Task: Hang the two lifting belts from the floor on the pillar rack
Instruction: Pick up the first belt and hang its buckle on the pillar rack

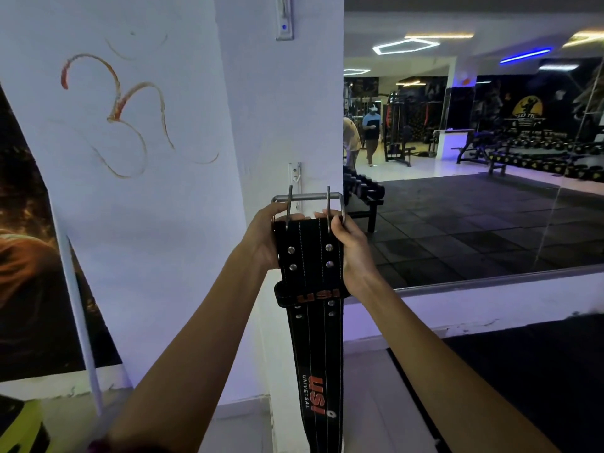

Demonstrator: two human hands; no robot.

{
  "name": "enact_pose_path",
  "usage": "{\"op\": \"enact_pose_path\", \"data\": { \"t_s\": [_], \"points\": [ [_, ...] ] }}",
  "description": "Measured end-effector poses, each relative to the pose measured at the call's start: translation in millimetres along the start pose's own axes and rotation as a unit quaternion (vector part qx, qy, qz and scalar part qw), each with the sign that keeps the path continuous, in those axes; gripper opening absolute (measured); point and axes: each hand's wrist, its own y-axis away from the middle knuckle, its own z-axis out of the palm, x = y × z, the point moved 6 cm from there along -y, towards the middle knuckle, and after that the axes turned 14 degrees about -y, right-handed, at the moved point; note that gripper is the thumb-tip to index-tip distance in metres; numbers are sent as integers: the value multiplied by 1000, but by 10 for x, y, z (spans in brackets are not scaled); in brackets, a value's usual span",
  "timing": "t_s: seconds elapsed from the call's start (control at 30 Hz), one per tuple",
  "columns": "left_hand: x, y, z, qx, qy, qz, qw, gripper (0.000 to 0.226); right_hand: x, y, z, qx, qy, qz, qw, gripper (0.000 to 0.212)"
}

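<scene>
A black leather lifting belt (pixel 313 354) with orange lettering hangs straight down in front of the white pillar (pixel 287 109). Its steel two-prong buckle (pixel 309 199) is at the top, prongs pointing up. My left hand (pixel 261 238) grips the belt's upper left edge and my right hand (pixel 351 246) grips its upper right edge, both just under the buckle. A small white hook plate (pixel 294 173) is fixed to the pillar right above the buckle, a short gap apart. A second belt is not in view.
A wall mirror (pixel 474 158) to the right reflects the gym: dumbbell racks, benches and two people. A poster (pixel 29 256) and a white pipe (pixel 80 322) are at the left. A yellow-black object (pixel 23 426) lies at the bottom left. Black mat (pixel 523 371) covers the floor at the right.
</scene>
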Motion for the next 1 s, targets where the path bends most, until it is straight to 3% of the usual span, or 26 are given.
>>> {"op": "enact_pose_path", "data": {
  "t_s": [0.13, 0.2, 0.3, 0.33, 0.37, 0.43, 0.5, 0.57, 0.63, 0.83, 0.93, 1.0],
  "points": [
    [-39, -42, -69, 32, -8, -25, 999, 34, 122, -16, 23, 0, 24, 12, 1000, 19],
    [-59, -50, -74, 3, -23, -14, 1000, 31, 117, -59, 9, 24, 12, 5, 1000, 21],
    [-118, -33, -19, -55, -64, 76, 993, 33, 52, -123, -35, 55, -2, -5, 998, 23],
    [-141, -50, -20, -42, -70, 124, 989, 37, 30, -121, -35, 54, -8, 1, 998, 21],
    [-141, -51, -29, 4, -86, 185, 979, 39, 22, -121, -43, 53, -13, 13, 998, 21],
    [-95, 5, -66, 170, -154, 286, 931, 41, 51, -115, -38, 53, 0, 61, 997, 26],
    [-101, 69, -93, 307, -164, 313, 884, 46, 100, -147, -40, 92, 70, 92, 989, 39],
    [-132, 86, -48, 356, -155, 319, 865, 49, 54, -237, -56, 156, 135, 83, 975, 47],
    [-140, 68, 11, 377, -178, 315, 853, 48, 44, -309, -104, 190, 132, 94, 968, 48],
    [-141, -90, -17, 394, -192, 306, 845, 47, 104, -359, -207, 101, 51, 224, 968, 34],
    [-45, -156, -47, 407, -185, 307, 840, 45, 120, -402, -199, 8, 103, 236, 966, 8],
    [71, -220, -52, 412, -183, 314, 835, 45, 100, -479, -233, -19, 87, 225, 970, 12]
  ]
}}
